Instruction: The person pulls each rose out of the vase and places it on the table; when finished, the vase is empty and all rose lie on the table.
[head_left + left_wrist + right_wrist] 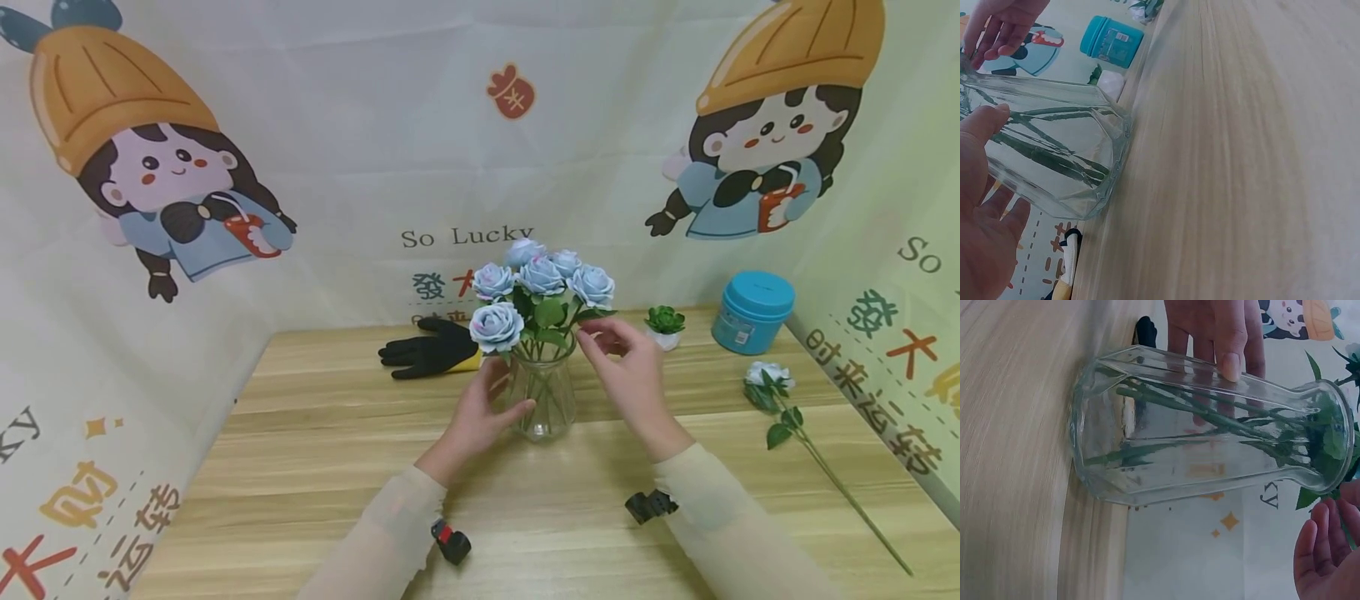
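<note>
In the head view, a clear glass vase (546, 408) stands upright on the wooden counter (315, 475), holding a bunch of pale blue roses (542, 277). The left grip (483, 412) grasps the vase's side, while the right grip (630, 367) is raised beside the rim, fingers bent near the leaves (550, 312); whether it pinches a stem, I cannot tell. A black glove (431, 348) lies behind and to the left; a potted succulent (664, 322) and a blue lidded tub (753, 312) stand behind to the right, and a single rose (768, 377) lies in front of the tub. In the left wrist view, the left thumb lies against the glass, with green stems (1041, 156) crossing inside. In the right wrist view, the left fingers show behind the glass, and the right fingers are just beside the greenery below the rim.
</note>
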### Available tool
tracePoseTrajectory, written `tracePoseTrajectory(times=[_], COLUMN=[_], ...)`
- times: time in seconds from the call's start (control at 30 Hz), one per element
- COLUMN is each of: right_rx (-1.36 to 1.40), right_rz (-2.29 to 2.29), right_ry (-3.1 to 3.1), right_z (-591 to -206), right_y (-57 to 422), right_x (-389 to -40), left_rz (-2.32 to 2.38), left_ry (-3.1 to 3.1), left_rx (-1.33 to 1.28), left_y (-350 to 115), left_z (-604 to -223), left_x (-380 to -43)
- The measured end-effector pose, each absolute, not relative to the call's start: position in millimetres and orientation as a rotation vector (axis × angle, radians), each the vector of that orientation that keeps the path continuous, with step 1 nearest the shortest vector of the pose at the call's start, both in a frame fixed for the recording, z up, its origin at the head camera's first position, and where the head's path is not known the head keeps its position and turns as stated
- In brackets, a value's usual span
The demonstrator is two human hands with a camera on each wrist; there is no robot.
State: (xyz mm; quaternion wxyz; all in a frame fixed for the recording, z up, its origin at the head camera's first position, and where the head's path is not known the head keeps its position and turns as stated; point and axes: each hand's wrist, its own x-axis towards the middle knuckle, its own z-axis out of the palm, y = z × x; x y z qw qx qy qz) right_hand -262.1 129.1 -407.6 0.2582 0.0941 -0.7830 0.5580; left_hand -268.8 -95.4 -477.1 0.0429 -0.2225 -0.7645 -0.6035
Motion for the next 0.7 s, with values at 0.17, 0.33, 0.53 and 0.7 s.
tracePoseTrajectory(times=[0.17, 0.33, 0.53, 0.7], right_rx=[0.216, 0.205, 0.138, 0.092], right_rz=[1.544, 1.558, 1.549, 1.538], right_ry=[-2.076, -2.06, -2.102, -2.159], right_z=[-407.7, -406.5, -403.8, -400.5], right_y=[122.3, 117.8, 116.8, 117.4], right_x=[-266.2, -271.2, -277.1, -278.2], left_rz=[-1.865, -1.877, -1.88, -1.854], left_ry=[-2.321, -2.318, -2.309, -2.31], left_rx=[-0.667, -0.641, -0.656, -0.677], left_y=[-94.2, -91.9, -92.2, -92.9], left_z=[-478.3, -477.4, -478.6, -479.0], left_x=[-268.6, -269.2, -270.6, -269.8])
